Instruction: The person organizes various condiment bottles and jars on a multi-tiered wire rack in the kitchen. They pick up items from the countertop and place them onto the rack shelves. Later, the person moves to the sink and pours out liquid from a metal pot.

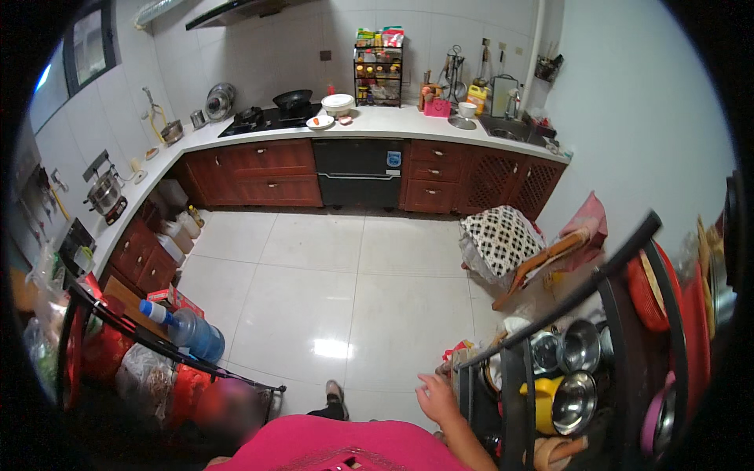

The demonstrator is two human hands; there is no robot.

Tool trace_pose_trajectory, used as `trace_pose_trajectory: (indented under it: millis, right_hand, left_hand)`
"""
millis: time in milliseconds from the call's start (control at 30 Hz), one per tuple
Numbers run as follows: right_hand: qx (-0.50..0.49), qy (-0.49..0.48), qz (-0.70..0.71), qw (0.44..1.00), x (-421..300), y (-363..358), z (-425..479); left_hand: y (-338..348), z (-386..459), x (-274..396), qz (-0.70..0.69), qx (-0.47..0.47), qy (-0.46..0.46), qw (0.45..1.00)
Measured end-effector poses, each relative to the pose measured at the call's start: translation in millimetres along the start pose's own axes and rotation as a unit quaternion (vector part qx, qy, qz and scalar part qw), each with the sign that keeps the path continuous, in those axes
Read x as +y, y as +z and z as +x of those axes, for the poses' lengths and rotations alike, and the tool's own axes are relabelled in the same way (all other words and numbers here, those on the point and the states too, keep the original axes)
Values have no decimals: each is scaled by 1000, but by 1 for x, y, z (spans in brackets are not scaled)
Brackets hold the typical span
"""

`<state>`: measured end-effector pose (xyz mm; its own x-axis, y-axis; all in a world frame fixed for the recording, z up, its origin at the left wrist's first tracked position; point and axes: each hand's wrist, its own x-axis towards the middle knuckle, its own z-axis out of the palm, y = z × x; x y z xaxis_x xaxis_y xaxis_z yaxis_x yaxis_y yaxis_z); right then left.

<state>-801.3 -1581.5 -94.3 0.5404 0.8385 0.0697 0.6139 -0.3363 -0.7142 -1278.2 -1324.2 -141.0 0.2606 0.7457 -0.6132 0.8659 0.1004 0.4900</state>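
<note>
My right hand (436, 397) is held low in front of me, fingers apart and holding nothing. It is beside the black metal rack (518, 382) on the right; whether it touches the rack I cannot tell. On that rack stand several steel bowls (579, 346), a yellow pitcher (545, 406) with a shiny metal bowl (574, 403) against it, and a wooden mortar with a pestle (554, 453). My left hand is out of view; only a sliver of skin shows at the lower edge. Before me lies the white tiled floor (306, 282), with one shoe (334, 391) on it.
A chair (548, 250) with a checked cushion (500, 238) stands right. On the left are a blue water jug (197, 335) and another black rack (194, 360). The white counter (383, 126) bears a gas hob (268, 120), a lidded bowl (337, 105) and a sink (512, 130).
</note>
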Motion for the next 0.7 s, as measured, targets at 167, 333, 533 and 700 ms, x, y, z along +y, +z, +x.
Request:
trace_pose_trajectory:
  millis: [167,333,533,700]
  right_hand:
    - [-46,-68,-56,995,-44,1,165]
    - [-140,-23,-159,977,-18,-13,232]
    - [-217,212,-196,933,79,-33,221]
    - [-156,260,-38,952,199,-1,191]
  left_hand:
    - [24,79,-50,82,-96,-68,990]
    - [41,165,-49,214,-230,-118,942]
    - [-27,339,174,186,-60,124,973]
    - [-82,366,371,119,44,246,961]
